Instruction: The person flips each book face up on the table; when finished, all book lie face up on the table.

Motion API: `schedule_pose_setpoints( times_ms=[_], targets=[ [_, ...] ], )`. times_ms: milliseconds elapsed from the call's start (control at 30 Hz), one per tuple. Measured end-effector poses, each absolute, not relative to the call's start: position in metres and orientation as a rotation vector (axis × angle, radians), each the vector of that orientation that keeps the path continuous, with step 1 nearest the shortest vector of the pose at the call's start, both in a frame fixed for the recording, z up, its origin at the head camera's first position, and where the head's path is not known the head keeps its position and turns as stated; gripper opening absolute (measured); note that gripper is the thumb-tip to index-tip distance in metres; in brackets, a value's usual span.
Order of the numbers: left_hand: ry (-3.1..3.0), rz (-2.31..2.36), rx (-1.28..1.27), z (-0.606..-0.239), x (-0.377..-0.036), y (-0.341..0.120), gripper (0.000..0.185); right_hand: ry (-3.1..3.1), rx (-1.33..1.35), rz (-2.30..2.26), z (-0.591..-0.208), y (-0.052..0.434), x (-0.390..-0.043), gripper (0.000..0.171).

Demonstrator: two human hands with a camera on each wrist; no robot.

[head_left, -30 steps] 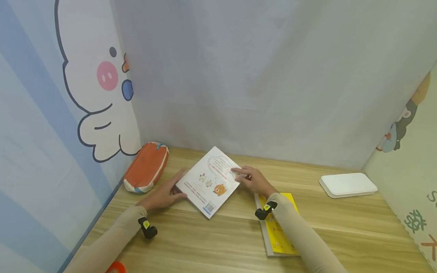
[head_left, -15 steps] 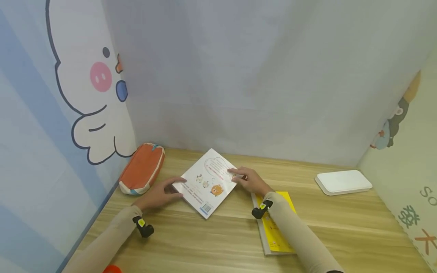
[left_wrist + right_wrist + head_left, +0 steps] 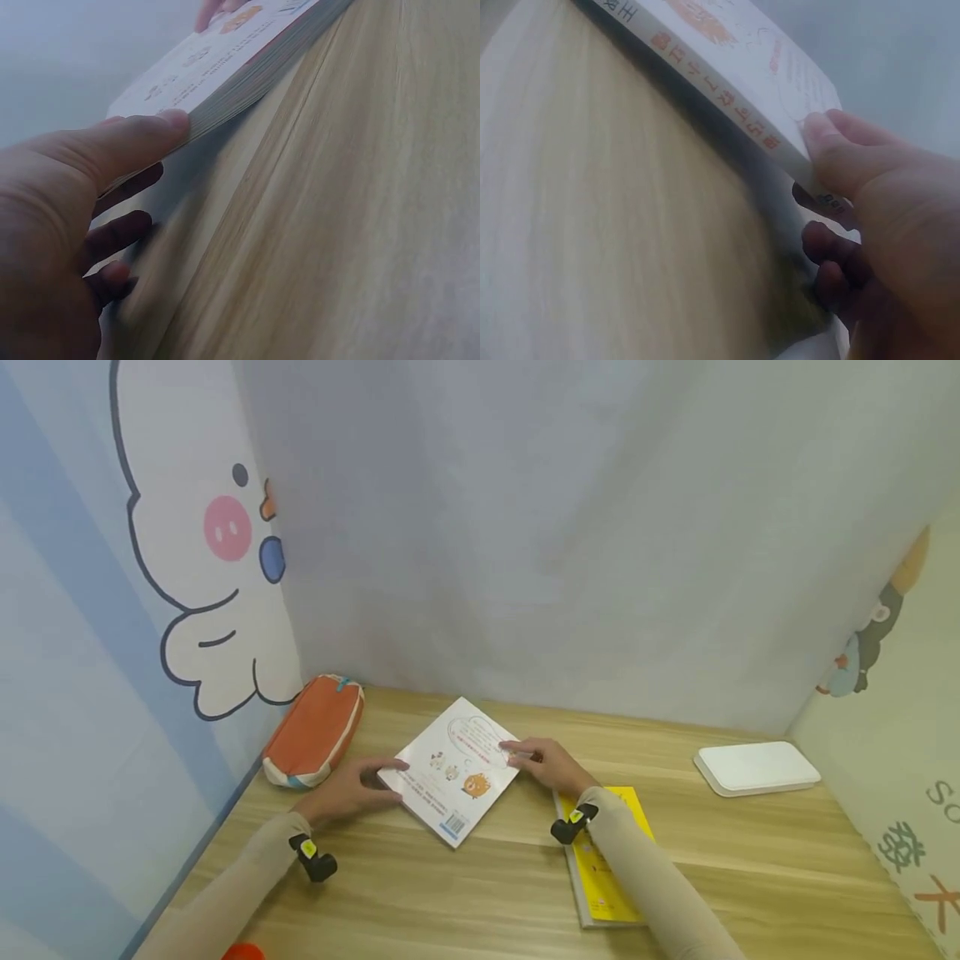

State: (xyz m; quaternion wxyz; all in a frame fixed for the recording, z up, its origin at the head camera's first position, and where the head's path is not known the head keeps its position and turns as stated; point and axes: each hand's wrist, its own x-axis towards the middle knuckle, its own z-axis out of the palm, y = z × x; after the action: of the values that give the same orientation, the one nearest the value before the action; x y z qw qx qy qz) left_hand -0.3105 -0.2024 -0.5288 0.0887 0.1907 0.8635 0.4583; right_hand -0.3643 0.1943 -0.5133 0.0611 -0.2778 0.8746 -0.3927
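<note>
Book with white back cover, cartoon animals and barcode, lying skewed on the table between both hands, far of centre, one corner pointing near. Raised slightly at both sides, judging from the wrist views, where shadow shows beneath its edges

Going left to right: orange pencil case at the far left against the wall, close to the book but apart. Left hand at the book's left edge, thumb laid on the cover, fingers curled underneath, so gripping it. Right hand at the right edge in the same pinch, thumb on top by the spine, fingers tucked below. Yellow book flat beneath the right forearm. White flat case well apart at the far right

To handle well, as a judgement: keep both pinches even so the pages stay closed and the cover unbent; lift level rather than dragging the near corner; mind the pencil case on the left and the yellow book under the right arm

Hard to make out: printed text on the cover, too small. Front cover hidden underneath. Fingertips under the book partly lost in shadow. Yellow book partly covered by the sleeve. Orange-red thing cut off at the near left edge, not identifiable
</note>
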Motion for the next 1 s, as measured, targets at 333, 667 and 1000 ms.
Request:
schedule_pose_setpoints(
  times_ms=[333,667,1000],
  targets=[
    [2.565,1.328,0.554,-0.5270,-0.3083,-0.2039,0.058,2.619,-0.828,-1.250,-0.5124,0.1946,-0.3684,0.034],
    [2.601,1.310,0.651,-0.5309,-0.3080,-0.2020,0.060,2.544,-0.860,-1.203,-0.5060,0.1981,-0.3667,0.037],
    [2.595,1.286,0.631,-0.5316,-0.3066,-0.2045,0.061,2.497,-0.842,-1.241,-0.5117,0.1974,-0.3694,0.041]
  ],
)
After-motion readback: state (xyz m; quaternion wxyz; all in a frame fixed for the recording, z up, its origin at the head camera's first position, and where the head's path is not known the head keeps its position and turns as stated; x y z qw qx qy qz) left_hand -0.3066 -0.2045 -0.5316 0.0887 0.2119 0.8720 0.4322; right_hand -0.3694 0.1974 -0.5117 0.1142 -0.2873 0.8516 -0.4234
